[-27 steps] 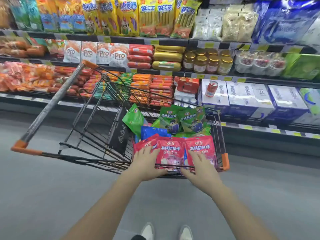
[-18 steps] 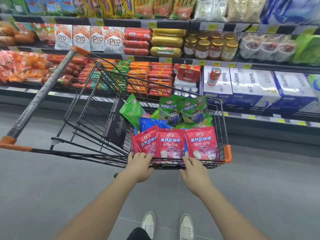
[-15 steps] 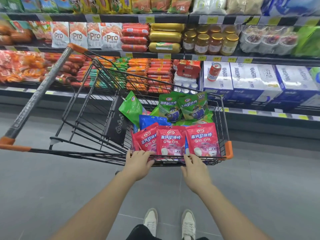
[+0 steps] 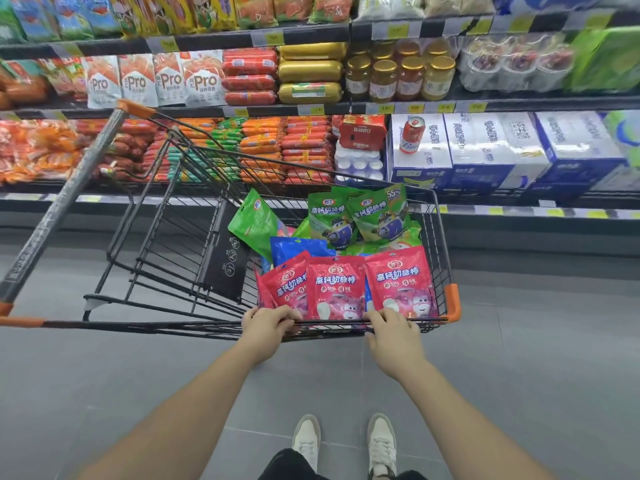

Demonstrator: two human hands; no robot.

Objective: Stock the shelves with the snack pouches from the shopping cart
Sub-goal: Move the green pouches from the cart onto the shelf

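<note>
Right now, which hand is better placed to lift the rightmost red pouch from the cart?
Right. The right hand holds the cart rim beside the rightmost red pouch; the left hand holds it under the leftmost red pouch.

Material and finish findings: cart, stock, surroundings.

The shopping cart (image 4: 440,258) is thin metal wire under a black, low-sheen coating; its corner bumper (image 4: 453,303) is smooth orange plastic, the handle bar (image 4: 59,216) is dull speckled grey, and the fold-down panel (image 4: 225,265) is matt black plastic. All red pouches (image 4: 336,289), green pouches (image 4: 377,216) and the blue pouch (image 4: 294,245) are glossy printed plastic film, lightly creased. The shelves (image 4: 214,39) have a dark matt front edge. Noted there: jars (image 4: 382,84) of clear glass with shiny gold-toned lids (image 4: 384,65), cartons (image 4: 485,143) in reflective shrink film, a glossy can (image 4: 411,133). The floor (image 4: 519,375) is matt grey tile; the shoes (image 4: 306,441) are off-white and matt.
</note>
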